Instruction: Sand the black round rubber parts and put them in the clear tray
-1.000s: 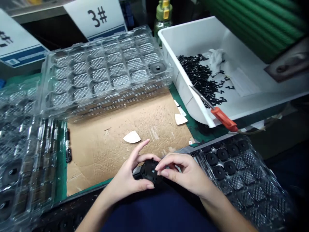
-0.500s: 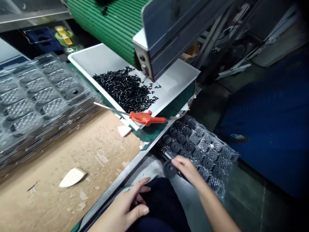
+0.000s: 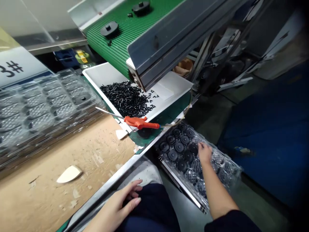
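Observation:
My right hand (image 3: 205,154) reaches over a clear plastic tray (image 3: 223,167) at the lower right, with its fingers closed at the edge of a black round part (image 3: 193,148). That part sits in or just over one of the pockets; how deep it lies, I cannot tell. Several similar black discs (image 3: 179,147) fill the pockets to the left and behind. My left hand (image 3: 123,201) holds nothing. Its fingers are loosely bent, with thumb and forefinger apart, over the dark clothing on my lap.
A cardboard-covered bench (image 3: 101,167) carries stacked clear trays (image 3: 45,109) and a pale pointed piece (image 3: 69,174). An orange air blow gun (image 3: 141,122) lies by a white tray (image 3: 166,96) of small black pieces (image 3: 126,100). Above slopes a green conveyor belt (image 3: 108,51) bearing black parts (image 3: 109,29).
My right hand has carried the black disc from near my lap away and right, onto the tray pockets. My left hand barely moved. The view has tilted up, showing parts on the belt.

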{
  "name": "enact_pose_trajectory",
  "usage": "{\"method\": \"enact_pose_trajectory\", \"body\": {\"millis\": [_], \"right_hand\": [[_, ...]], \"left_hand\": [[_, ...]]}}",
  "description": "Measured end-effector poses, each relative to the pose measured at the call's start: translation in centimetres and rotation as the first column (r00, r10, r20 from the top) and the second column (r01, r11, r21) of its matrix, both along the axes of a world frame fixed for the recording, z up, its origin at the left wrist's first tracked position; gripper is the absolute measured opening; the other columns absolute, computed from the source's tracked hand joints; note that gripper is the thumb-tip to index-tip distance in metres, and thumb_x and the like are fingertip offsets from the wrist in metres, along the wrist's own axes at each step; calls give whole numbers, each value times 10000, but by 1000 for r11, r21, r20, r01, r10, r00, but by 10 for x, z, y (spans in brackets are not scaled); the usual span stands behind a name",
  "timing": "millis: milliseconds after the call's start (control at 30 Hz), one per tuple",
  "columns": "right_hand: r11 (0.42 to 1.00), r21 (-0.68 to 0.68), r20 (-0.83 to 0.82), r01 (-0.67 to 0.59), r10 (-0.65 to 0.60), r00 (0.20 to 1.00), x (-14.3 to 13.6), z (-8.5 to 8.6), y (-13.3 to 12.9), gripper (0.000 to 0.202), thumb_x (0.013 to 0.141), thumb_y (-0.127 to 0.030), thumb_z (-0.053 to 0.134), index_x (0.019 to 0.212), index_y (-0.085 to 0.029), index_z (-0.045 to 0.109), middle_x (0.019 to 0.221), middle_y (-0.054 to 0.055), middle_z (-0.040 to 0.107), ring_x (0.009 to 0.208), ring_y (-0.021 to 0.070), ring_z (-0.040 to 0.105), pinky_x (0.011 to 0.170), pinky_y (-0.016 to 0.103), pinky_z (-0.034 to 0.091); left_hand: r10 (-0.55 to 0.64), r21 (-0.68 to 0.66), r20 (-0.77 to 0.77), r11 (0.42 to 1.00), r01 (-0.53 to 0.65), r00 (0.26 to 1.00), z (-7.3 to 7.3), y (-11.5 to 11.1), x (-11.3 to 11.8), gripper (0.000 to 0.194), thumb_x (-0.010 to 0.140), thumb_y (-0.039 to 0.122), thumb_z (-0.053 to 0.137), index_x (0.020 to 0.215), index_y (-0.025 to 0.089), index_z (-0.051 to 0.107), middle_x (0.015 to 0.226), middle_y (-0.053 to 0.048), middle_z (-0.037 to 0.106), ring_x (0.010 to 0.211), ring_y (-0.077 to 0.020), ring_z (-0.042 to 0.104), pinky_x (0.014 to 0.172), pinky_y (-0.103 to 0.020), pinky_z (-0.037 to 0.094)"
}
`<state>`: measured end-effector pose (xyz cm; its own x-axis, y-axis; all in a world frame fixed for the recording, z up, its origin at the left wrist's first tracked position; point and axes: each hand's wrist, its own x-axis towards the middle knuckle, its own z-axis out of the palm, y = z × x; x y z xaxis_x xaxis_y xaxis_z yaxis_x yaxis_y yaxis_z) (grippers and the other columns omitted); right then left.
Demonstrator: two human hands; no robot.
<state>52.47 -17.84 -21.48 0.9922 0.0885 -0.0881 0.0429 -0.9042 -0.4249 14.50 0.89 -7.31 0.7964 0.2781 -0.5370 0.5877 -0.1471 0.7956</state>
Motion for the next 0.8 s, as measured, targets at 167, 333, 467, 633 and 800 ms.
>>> {"method": "enact_pose_trajectory", "body": {"millis": [167, 333, 467, 633, 800], "right_hand": [[981, 183, 211, -66, 26, 977, -90, 3, -5, 264, 886, -317, 518, 1077, -139, 550, 1058, 64, 581, 927, 180, 580, 802, 390, 493], [761, 336, 406, -555, 415, 815, -190, 34, 53, 239, 912, -276, 418, 961, -164, 624, 921, 66, 606, 832, 159, 592, 704, 309, 514], [535, 310, 569, -786, 558, 604, -217, 89, 114, 258, 896, -212, 411, 1076, -210, 596, 1037, 78, 599, 983, 184, 557, 849, 353, 477], [423, 189, 672, -886, 602, 431, -227, 131, 171, 374, 875, -206, 438, 1245, -227, 478, 1286, 106, 470, 1185, 249, 439, 970, 472, 379], [426, 42, 679, -904, 651, 339, -218, 142, 186, 315, 850, -245, 462, 1149, -241, 558, 1260, 137, 485, 1077, 323, 502, 857, 545, 391]], "left_hand": [[85, 8, 32, 996, -86, 996, 0, -1, -10, 412, 869, 376, 430, 1247, 215, 467, 1150, -58, 639, 1023, -177, 596, 936, -280, 426], [77, 58, 120, 995, -84, 990, 9, -5, -19, 400, 833, 331, 498, 1212, 206, 518, 1085, -54, 665, 940, -176, 619, 874, -279, 462], [195, 43, 226, 977, -210, 955, 8, 3, -39, 369, 838, 317, 497, 1187, 210, 543, 1075, -56, 674, 945, -168, 626, 862, -261, 473], [479, 38, 358, 850, -525, 802, -10, 22, -86, 330, 849, 379, 467, 1101, 212, 599, 1015, -66, 702, 919, -184, 649, 837, -263, 498], [804, 2, 417, 465, -885, 424, -33, 36, -147, 309, 796, 458, 539, 974, 243, 671, 810, -23, 719, 774, -171, 667, 765, -209, 513]]}}
